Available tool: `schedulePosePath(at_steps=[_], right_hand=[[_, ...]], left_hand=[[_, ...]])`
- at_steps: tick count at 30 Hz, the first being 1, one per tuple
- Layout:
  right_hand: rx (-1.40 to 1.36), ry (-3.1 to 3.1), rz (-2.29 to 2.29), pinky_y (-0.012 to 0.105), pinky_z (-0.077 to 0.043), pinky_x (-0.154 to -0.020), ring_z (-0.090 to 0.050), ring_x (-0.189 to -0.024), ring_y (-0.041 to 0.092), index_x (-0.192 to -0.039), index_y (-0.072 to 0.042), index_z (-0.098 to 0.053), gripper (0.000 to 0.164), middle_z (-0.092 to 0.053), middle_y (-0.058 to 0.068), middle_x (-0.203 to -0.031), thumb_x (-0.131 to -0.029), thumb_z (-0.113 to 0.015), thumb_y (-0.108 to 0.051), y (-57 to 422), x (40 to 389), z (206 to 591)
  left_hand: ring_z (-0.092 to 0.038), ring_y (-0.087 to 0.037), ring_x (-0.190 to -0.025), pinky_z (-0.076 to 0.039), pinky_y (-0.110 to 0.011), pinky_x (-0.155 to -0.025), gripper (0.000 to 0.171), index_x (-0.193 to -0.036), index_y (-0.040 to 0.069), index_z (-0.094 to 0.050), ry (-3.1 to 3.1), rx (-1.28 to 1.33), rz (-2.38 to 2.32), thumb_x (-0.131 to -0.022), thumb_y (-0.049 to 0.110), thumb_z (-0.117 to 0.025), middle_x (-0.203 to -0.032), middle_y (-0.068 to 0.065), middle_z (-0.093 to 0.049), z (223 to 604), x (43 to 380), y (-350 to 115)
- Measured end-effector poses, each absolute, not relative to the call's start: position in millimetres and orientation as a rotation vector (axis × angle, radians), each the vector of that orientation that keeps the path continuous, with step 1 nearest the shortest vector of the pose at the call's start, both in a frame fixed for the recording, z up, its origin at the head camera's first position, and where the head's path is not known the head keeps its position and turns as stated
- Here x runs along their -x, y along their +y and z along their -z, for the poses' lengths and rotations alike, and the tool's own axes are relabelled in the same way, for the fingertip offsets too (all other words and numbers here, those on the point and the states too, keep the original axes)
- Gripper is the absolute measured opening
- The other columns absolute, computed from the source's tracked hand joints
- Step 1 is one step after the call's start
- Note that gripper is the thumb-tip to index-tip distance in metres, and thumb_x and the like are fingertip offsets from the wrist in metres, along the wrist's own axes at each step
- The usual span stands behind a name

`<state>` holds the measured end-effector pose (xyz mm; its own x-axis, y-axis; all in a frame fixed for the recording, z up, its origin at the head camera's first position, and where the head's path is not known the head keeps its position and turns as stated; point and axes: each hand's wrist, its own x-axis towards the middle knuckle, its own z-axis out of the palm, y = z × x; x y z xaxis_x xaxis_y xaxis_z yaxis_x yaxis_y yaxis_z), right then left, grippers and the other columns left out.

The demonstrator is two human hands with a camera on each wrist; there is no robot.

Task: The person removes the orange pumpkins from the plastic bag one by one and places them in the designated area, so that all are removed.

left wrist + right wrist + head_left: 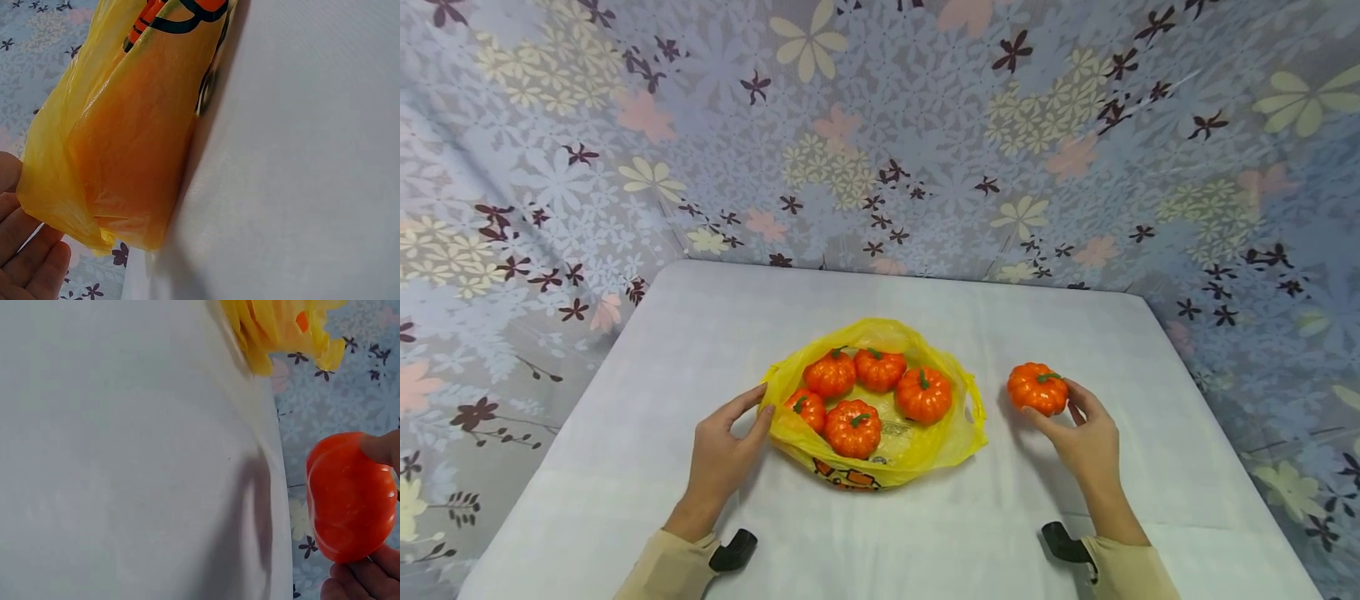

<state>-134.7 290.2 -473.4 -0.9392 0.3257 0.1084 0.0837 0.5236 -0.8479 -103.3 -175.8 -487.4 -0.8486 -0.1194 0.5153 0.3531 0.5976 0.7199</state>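
Note:
A yellow plastic bag lies with its mouth spread wide on the table, several small orange pumpkins with green stems inside. My left hand pinches the bag's left rim between thumb and fingers; the left wrist view shows the thin yellow film between them. To the right of the bag, my right hand grips another small pumpkin by its sides. In the right wrist view this pumpkin sits between thumb and fingers, raised above the tabletop, apart from the bag.
The white-covered table has its far edge against a flowered cloth backdrop, which also rises at both sides. A bag handle loop sticks out on the right. Dark wrist-worn devices sit at both cuffs.

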Motion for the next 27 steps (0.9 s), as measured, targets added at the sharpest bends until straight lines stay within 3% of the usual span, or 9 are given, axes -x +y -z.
schedulePosePath(at_steps=[4,11,17,24,27], right_hand=[[0.37,-2.534,-1.384,0.043,-0.037,-0.112,-0.043,-0.138,0.035,-0.147,0.005,-0.045,0.083,-0.046,0.02,-0.15,-0.082,-0.087,-0.025,294.5,138.3,472.8],[0.458,-2.574,-1.411,0.044,-0.034,-0.114,-0.038,-0.142,0.035,-0.152,0.003,-0.039,0.089,-0.041,0.021,-0.154,-0.084,-0.084,-0.034,301.8,146.8,479.6],[0.465,-2.59,-1.419,0.045,-0.034,-0.114,-0.037,-0.142,0.034,-0.152,0.001,-0.038,0.092,-0.04,0.021,-0.154,-0.083,-0.085,-0.038,304.2,149.0,486.9],[0.464,-2.663,-1.409,0.045,-0.034,-0.113,-0.035,-0.144,0.036,-0.153,0.001,-0.037,0.096,-0.038,0.023,-0.155,-0.081,-0.086,-0.04,298.4,151.3,487.3],[0.49,-2.684,-1.404,0.045,-0.033,-0.114,-0.034,-0.144,0.037,-0.152,0.002,-0.037,0.095,-0.038,0.025,-0.154,-0.081,-0.086,-0.037,296.8,151.4,486.7]], left_hand=[[-0.069,-0.025,-0.107,-0.051,-0.03,-0.095,0.035,-0.122,0.003,-0.072,-2.308,0.181,1.18,-0.088,0.008,-0.078,-0.113,-0.008,-0.074,487.4,103.3,-175.6],[-0.07,-0.026,-0.106,-0.041,-0.008,-0.096,0.034,-0.122,0.002,-0.072,-2.287,0.213,1.184,-0.089,0.006,-0.077,-0.114,-0.008,-0.074,488.0,103.0,-176.2],[-0.069,-0.026,-0.106,-0.041,-0.008,-0.096,0.034,-0.122,0.002,-0.072,-2.29,0.217,1.177,-0.088,0.005,-0.077,-0.115,-0.008,-0.073,488.0,102.1,-175.7],[-0.069,-0.024,-0.108,-0.051,-0.032,-0.095,0.034,-0.122,0.004,-0.072,-2.319,0.18,1.176,-0.089,0.009,-0.078,-0.115,-0.006,-0.073,487.8,101.8,-174.7],[-0.069,-0.024,-0.108,-0.051,-0.032,-0.095,0.034,-0.122,0.003,-0.072,-2.317,0.186,1.174,-0.089,0.008,-0.078,-0.115,-0.006,-0.073,488.0,101.9,-174.5]])
